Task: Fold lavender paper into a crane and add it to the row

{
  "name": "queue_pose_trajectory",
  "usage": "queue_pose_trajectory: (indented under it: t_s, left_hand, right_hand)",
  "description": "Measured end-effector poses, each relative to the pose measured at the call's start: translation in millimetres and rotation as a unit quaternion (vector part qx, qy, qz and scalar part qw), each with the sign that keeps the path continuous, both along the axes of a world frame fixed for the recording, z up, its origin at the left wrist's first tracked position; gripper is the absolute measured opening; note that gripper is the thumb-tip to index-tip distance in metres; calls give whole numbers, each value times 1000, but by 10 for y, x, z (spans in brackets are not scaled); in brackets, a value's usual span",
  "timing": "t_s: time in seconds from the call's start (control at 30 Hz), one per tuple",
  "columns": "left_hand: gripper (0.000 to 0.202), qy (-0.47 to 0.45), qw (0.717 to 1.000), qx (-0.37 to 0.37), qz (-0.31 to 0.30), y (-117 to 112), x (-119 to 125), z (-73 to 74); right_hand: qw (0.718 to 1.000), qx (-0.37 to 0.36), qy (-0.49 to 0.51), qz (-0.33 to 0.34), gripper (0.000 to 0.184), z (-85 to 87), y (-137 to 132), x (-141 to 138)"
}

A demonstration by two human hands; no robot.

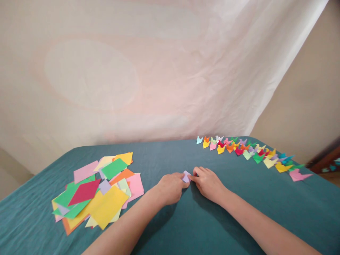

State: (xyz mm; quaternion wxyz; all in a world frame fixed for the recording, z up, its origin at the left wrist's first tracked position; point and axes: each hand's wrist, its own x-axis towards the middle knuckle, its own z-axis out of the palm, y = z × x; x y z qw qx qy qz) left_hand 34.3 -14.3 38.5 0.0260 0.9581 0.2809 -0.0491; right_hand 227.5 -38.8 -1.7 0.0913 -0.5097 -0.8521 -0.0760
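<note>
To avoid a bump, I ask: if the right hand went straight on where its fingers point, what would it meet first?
The right hand would first meet the purple paper, which it seems to touch; the left hand is just beyond.

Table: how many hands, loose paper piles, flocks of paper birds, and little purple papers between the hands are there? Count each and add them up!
Hands, left hand and right hand: 2
Purple paper between them: 1
Loose paper pile: 1
Paper bird flock: 1
Total: 5
</note>
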Motion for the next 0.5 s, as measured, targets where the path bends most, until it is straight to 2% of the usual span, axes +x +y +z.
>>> queue_pose_trajectory:
  t_s: [0.23, 0.5]
  left_hand:
    - [32, -1, 1000, -7, 5, -12, 9, 40]
    - [28, -1, 1000, -8, 0, -11, 3, 40]
  right_hand:
    - [999, -10, -12, -36, 26, 18, 42, -39]
    - [999, -12, -18, -42, 29, 23, 50, -31]
